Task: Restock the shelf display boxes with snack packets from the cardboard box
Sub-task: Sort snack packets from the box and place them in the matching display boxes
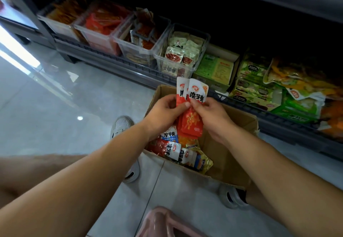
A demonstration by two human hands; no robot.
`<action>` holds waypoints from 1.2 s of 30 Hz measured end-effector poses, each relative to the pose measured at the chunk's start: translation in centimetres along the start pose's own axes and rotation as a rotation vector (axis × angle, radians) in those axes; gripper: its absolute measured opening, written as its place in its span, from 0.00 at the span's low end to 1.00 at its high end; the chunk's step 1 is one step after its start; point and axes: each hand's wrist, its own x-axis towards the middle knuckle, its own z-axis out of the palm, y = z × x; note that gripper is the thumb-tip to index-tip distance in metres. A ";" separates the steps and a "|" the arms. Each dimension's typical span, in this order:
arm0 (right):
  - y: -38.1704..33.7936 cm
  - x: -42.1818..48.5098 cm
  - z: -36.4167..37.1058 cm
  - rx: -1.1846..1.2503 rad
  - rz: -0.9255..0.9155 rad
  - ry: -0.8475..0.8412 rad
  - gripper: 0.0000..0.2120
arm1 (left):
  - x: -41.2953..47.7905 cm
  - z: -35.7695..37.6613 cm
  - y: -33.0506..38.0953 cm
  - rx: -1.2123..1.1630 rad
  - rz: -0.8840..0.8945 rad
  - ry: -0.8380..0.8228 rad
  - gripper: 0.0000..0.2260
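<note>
An open cardboard box (239, 125) stands on the floor between my feet, with several snack packets (178, 151) loose in its left part. Above the box, my left hand (163, 112) and my right hand (213, 118) together hold a small upright stack of red-and-white snack packets (193, 103). Both thumbs pinch the stack near its middle. On the low shelf behind stand clear plastic display boxes (182, 54) with packets inside.
Further clear bins (104, 27) of red and orange packets line the shelf to the left. A green carton (215, 67) and piled green and yellow bags (297, 88) fill the shelf to the right. My shoes (120, 125) flank the box on the shiny tiled floor.
</note>
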 end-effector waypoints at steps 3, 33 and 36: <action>-2.7 -0.6 -0.2 0.088 -0.040 -0.092 0.10 | 0.5 -0.6 2.1 0.048 0.041 0.046 0.06; 13.2 8.2 3.5 -0.593 0.127 -0.195 0.09 | -1.5 -8.9 -3.1 -0.047 -0.054 0.442 0.16; 11.2 7.7 1.6 -0.513 0.125 -0.183 0.09 | -1.4 -8.3 -2.9 -0.037 -0.057 0.418 0.18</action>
